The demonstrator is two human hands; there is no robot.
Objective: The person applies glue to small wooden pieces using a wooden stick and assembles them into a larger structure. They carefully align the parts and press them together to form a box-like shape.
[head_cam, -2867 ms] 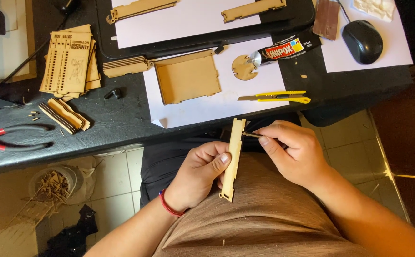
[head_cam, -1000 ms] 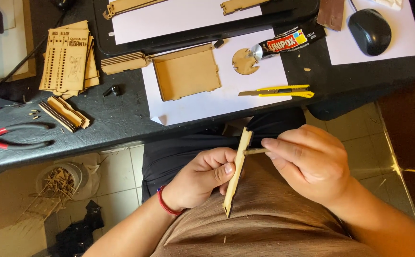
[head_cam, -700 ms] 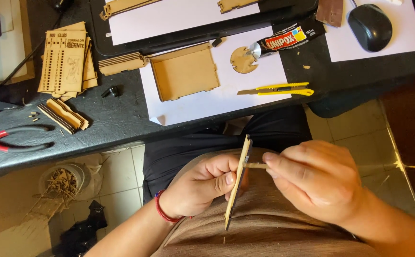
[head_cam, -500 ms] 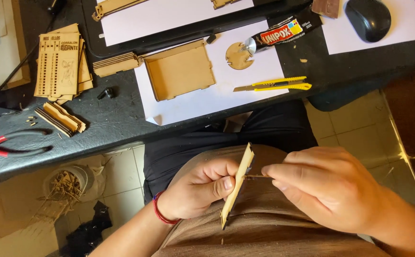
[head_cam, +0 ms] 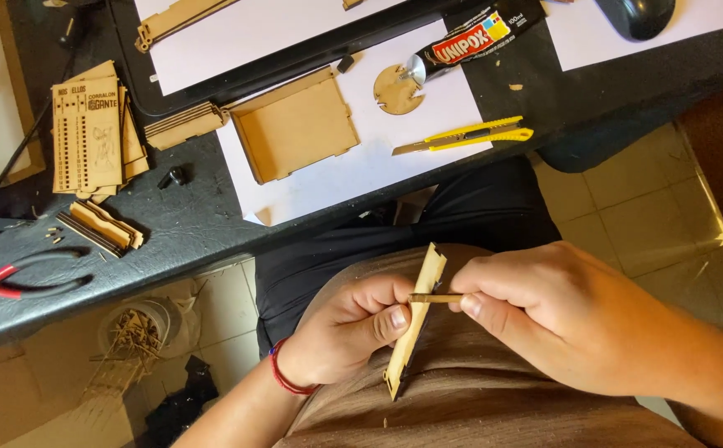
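Observation:
My left hand (head_cam: 349,328) grips a long thin wooden strip (head_cam: 414,323) with notched ends, holding it nearly upright over my lap. My right hand (head_cam: 561,319) pinches a small thin stick (head_cam: 434,298) that lies level and touches the strip's side near its upper half. Both hands are below the front edge of the dark desk (head_cam: 187,224), above my brown trousers.
On the desk lie an open shallow wooden box (head_cam: 295,124) on white paper, a yellow utility knife (head_cam: 465,135), a glue tube (head_cam: 469,37), a notched wooden disc (head_cam: 396,89), stacked laser-cut sheets (head_cam: 92,129), slotted strips (head_cam: 100,228), red-handled pliers (head_cam: 17,278) and a mouse (head_cam: 635,15). A tub of wood scraps (head_cam: 133,336) stands on the floor.
The view has drifted down and closer, so the hands look larger. My right hand has brought the small stick against the strip, which has tilted a little in my left hand.

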